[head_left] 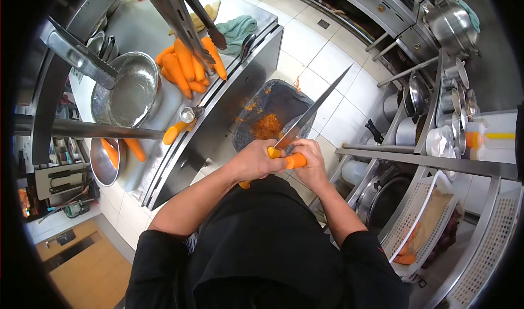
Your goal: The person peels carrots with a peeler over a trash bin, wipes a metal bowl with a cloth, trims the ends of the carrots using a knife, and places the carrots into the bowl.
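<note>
In front of my body, my left hand (255, 160) is closed around the yellow handle of a large knife (319, 103). The blade slants up and to the right over a lined bin (240, 137) with orange peelings (267, 127) inside. My right hand (310, 166) is wrapped around a carrot (296, 161), close against the left hand and the base of the blade. Fingers cover much of the carrot. On the counter to the left lies a pile of peeled carrots (188, 66).
The steel counter (164, 186) holds a mesh strainer (126, 99), a metal bowl (103, 164) and a green cloth (237, 32). Tongs (185, 22) hang above it. Pot shelves (382, 156) and a white basket (420, 222) stand right. A stove (371, 1) is behind the bin.
</note>
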Tool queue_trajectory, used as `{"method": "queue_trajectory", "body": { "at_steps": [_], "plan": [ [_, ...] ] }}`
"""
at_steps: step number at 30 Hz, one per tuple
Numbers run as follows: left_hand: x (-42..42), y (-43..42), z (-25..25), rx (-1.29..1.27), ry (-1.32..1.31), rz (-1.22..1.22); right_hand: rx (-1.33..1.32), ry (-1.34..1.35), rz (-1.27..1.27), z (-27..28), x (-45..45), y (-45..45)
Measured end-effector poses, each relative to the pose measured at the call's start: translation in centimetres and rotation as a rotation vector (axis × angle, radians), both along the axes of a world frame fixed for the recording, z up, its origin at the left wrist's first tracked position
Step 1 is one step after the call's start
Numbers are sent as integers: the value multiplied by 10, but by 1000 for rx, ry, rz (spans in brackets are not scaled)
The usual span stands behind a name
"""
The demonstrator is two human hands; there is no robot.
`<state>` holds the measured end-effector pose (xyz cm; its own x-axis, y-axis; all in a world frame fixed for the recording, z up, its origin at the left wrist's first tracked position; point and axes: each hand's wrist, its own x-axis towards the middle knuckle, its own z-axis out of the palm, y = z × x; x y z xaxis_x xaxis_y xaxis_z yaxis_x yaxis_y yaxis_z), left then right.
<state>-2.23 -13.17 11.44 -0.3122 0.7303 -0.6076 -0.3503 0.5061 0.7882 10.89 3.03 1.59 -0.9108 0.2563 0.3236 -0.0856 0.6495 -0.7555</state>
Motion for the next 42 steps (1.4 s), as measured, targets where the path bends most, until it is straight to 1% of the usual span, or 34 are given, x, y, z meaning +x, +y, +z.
{"method": "queue_trajectory", "body": {
  "at_steps": [6,12,15,18,20,21,22,24,25,26,27,28,29,30,31,33,34,35,36,38,40,42],
  "plan": [
    [4,1,1,31,-63,49,138,-1,-33,9,2,4],
    [10,0,-8,42,-109,91,144,-20,-31,7,6,4],
    [12,-4,-9,34,-84,77,152,-40,-20,5,7,-2],
    [9,-12,-19,34,-72,54,95,36,-7,-4,5,-8],
    [4,-26,-34,45,40,42,17,-162,52,1,7,-17],
    [-3,-39,-49,55,195,23,-69,-281,70,-12,8,-22],
    [-9,-54,-69,57,346,-2,-98,-544,74,-10,8,-29],
    [-19,-87,-121,-30,632,-149,-184,-767,156,31,-1,-52],
    [-18,-108,-141,-120,581,-144,-193,-718,261,52,-15,-65],
    [-15,-124,-151,-203,525,-145,-203,-672,358,73,-24,-82],
    [-13,-140,-141,-272,517,-175,-215,-627,446,89,-31,-100],
    [-11,-155,-132,-338,507,-210,-300,-633,579,100,-46,-118],
    [0,-167,-167,-287,507,-121,-386,-642,707,114,-63,-140],
    [10,-178,-202,-232,509,-35,-291,-529,772,141,-82,-170],
    [18,-192,-219,-148,456,15,-198,-414,831,169,-102,-205],
    [10,-218,-175,-167,382,-32,2,-142,892,196,-143,-270],
    [8,-230,-119,-273,356,-127,103,-192,890,205,-161,-300],
    [12,-240,-118,-270,540,-108,203,-238,884,210,-180,-329],
    [13,-249,-129,-250,575,-116,307,-246,840,209,-202,-358],
    [14,-260,-161,-212,646,-132,541,-291,756,185,-233,-401],
    [11,-266,-176,-228,584,-186,786,-340,663,162,-264,-444],
    [11,-276,-177,-186,646,-198,862,-250,549,124,-265,-469]
  ]
}}
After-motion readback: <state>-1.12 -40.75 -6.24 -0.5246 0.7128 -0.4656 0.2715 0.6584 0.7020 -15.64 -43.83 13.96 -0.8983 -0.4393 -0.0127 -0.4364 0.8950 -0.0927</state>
